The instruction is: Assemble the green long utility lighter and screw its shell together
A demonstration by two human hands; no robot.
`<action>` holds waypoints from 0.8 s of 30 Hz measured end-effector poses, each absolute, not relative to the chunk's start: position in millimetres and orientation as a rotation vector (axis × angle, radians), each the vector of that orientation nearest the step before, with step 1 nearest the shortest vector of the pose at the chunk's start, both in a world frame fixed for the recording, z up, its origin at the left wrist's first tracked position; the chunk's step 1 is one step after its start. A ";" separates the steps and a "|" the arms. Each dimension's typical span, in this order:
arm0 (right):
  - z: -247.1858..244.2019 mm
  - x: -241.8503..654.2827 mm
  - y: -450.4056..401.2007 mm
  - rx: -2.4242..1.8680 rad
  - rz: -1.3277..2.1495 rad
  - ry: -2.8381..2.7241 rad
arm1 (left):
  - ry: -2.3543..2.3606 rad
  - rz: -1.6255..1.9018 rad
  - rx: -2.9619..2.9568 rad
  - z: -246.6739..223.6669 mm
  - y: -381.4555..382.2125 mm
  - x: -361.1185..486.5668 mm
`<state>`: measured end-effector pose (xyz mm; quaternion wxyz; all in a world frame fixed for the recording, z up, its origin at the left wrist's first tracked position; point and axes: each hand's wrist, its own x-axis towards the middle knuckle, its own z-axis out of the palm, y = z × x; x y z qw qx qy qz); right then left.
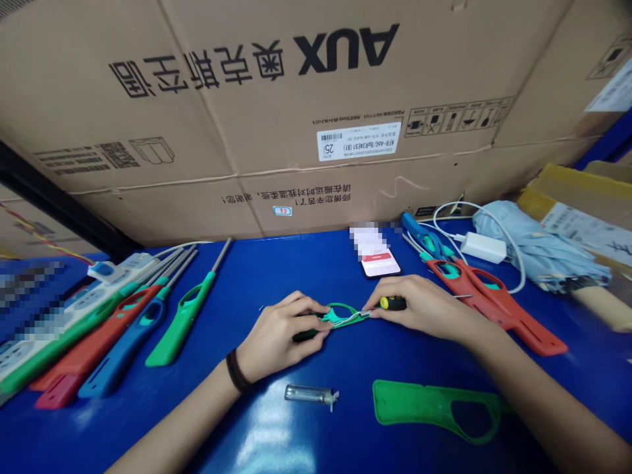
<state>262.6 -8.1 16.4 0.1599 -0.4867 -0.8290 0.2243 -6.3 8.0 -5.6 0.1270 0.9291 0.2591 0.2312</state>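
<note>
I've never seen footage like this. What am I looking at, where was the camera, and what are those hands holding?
This picture comes from a camera worn on a person's head, looking forward and down at their own bare hands. The left hand grips an opened green utility lighter, while the right hand holds a small screwdriver up to it. On the blue table lie a green lighter shell, a small clear cylinder, several long lighters and a phone. Behind them stands a large cardboard box.
</note>
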 end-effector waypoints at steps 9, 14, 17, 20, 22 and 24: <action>15.8 257.6 -8.1 -1.299 0.712 -2.415 | 0.731 0.716 2.664 -7.9 9.6 -6.1; 22.6 251.7 -13.0 -1.386 0.575 -2.494 | 0.721 0.707 2.647 -7.6 9.9 -6.4; 28.7 245.2 -18.4 -1.481 0.466 -2.573 | 0.737 0.699 2.646 -8.1 10.0 -6.6; 35.1 238.2 -22.6 -1.602 0.431 -2.618 | 0.737 0.698 2.643 -8.8 10.5 -6.5; 37.2 235.9 -23.4 -1.649 0.438 -2.609 | 0.728 0.700 2.641 -8.7 11.0 -6.2; 36.8 236.5 -23.0 -1.636 0.452 -2.582 | 0.719 0.707 2.639 -7.9 11.4 -6.2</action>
